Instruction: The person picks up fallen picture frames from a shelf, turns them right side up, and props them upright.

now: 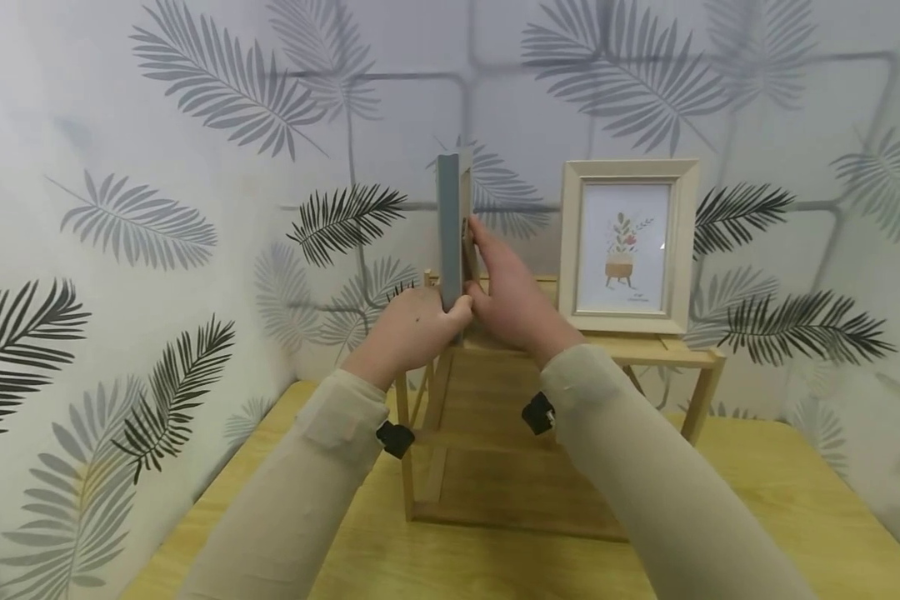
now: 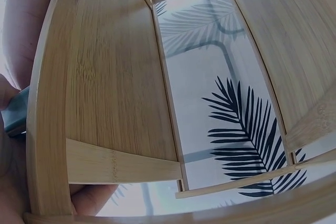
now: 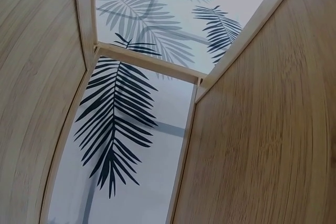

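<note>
yellow table point(image 1: 757, 471) bears a wooden rack point(image 1: 525, 487) near leaf-patterned wallpaper point(image 1: 255, 158).

My head cam looks forward and down along both arms, far enough back to take in my left hand point(image 1: 412, 333), right hand point(image 1: 517, 302), the wooden rack point(image 1: 667, 354), the surface point(image 1: 765, 475) and the leaf-print wall point(image 1: 247, 192). Left wrist cam point(image 1: 395, 439) sits close in, aimed between the rack's boards point(image 2: 110, 77) at the wall, rolled sideways, my left hand cropped at its left edge. Right wrist cam point(image 1: 537, 413) is just as close, also looking between boards; both wrist views share rack and wall with head.
</note>
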Demonstrator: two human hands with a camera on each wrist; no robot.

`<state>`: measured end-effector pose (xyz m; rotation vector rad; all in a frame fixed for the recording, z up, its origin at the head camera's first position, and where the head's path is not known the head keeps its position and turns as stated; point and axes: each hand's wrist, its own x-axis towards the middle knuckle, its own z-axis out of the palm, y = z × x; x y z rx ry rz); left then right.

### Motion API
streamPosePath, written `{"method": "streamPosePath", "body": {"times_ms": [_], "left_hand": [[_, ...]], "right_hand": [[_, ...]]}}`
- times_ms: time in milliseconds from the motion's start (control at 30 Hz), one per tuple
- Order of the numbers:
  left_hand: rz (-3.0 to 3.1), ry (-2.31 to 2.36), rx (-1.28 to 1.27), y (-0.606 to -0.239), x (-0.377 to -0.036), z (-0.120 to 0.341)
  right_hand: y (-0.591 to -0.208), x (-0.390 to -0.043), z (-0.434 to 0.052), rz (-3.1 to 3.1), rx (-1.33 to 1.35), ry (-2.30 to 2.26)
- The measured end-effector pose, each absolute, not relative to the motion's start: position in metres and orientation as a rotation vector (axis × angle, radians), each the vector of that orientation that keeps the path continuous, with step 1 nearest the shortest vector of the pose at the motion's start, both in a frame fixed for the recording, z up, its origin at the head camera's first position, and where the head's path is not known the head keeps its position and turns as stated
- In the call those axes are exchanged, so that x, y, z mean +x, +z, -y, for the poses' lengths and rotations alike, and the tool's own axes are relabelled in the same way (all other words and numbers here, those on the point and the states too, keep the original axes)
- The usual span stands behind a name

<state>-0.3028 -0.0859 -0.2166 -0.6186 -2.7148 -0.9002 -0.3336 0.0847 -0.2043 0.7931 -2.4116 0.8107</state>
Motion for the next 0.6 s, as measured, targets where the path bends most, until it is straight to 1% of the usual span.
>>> {"method": "streamPosePath", "body": {"times_ms": [367,600], "left_hand": [[2.729,-0.88,-0.611,-0.2171,-0.3022,0.0871],[2.731,-0.848,-0.615,-0.2166,-0.3023,0.0862]], "right_hand": [[-0.2057,-0.3336,-0.084,2.382,0.781,0.788],[-0.2057,-0.3328,-0.0853,2.353,0.727,0.77]]}}
